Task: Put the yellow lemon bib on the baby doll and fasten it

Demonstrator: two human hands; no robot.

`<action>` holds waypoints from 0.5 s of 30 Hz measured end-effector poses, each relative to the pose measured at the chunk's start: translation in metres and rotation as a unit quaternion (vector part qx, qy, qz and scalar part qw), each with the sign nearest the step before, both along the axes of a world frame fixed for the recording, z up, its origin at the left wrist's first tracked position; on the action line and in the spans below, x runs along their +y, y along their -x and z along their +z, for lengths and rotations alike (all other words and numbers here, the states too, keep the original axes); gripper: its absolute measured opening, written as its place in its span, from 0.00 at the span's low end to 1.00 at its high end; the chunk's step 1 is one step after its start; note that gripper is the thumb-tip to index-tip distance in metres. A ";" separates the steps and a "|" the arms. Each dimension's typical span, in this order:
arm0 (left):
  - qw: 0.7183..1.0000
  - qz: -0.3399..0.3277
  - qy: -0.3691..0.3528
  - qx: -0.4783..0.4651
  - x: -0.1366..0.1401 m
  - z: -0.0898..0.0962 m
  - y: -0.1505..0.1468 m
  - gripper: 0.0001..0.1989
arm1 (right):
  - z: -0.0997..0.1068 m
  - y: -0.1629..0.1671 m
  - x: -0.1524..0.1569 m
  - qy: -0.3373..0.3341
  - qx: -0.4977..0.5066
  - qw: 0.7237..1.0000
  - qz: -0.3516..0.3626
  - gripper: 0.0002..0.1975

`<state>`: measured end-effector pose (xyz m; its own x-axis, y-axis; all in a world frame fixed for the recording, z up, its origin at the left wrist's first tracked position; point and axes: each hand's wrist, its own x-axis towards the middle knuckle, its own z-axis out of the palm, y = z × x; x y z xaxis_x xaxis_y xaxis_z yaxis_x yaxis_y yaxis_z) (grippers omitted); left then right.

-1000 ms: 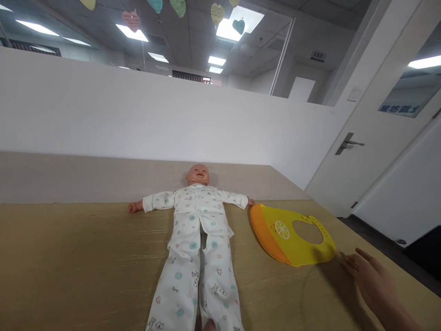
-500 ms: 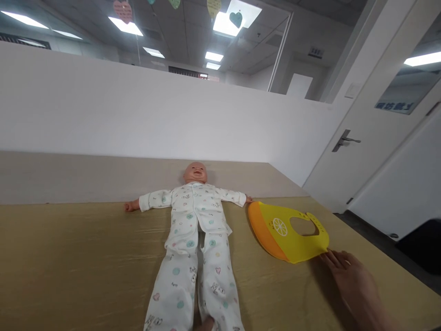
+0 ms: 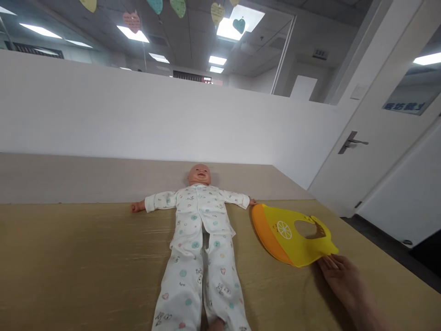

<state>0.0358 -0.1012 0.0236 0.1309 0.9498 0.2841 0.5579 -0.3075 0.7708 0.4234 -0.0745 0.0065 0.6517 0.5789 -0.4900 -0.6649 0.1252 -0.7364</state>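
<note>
A yellow silicone bib (image 3: 299,250) with an orange catch pocket and a white citrus print lies on the right. My right hand (image 3: 341,278) is at its near right corner, fingertips tucked under the edge and gripping it. Left of the bib, a baby doll (image 3: 203,225) lies on its back in white printed pajamas, arms spread. The doll's hand nearly meets the bib's orange end. At the bottom edge, a small skin-coloured tip (image 3: 216,325) shows by the trouser legs; it may be part of my left hand, whose fingers are hidden.
The tan tabletop (image 3: 86,257) ends at a pale raised strip and a white wall (image 3: 138,119) with windows above. To the right stand a white door (image 3: 375,138) with a metal handle, and dark floor beyond the table's edge. Paper hearts hang on the glass.
The view has shifted slightly, moving everything a little right and down. My right fingers have slid further under the bib's near edge. The doll lies in the same pose.
</note>
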 end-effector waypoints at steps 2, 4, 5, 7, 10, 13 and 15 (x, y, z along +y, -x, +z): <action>1.000 0.004 -0.006 -0.030 0.045 0.012 -0.004 0.18 | 0.004 0.006 0.003 -0.008 0.008 1.000 0.020 0.11; 0.993 0.013 -0.003 -0.120 0.088 0.023 -0.010 0.25 | 0.007 0.011 0.006 -0.015 0.009 0.999 0.037 0.10; 0.988 0.016 -0.005 -0.151 0.106 0.027 -0.013 0.20 | 0.008 0.013 0.008 -0.018 0.007 0.999 0.046 0.10; 0.982 0.021 -0.010 -0.189 0.136 0.034 -0.018 0.24 | 0.010 0.015 0.013 -0.022 -0.002 0.998 0.065 0.10; 0.972 0.029 -0.017 -0.233 0.162 0.040 -0.022 0.21 | 0.010 0.017 0.020 -0.019 -0.019 0.996 0.087 0.10; 0.961 0.034 -0.018 -0.275 0.166 0.036 -0.023 0.17 | 0.006 0.015 0.024 -0.017 -0.031 0.996 0.083 0.11; 0.954 0.035 -0.014 -0.297 0.156 0.028 -0.023 0.17 | 0.000 0.012 0.025 -0.026 -0.040 0.995 0.089 0.11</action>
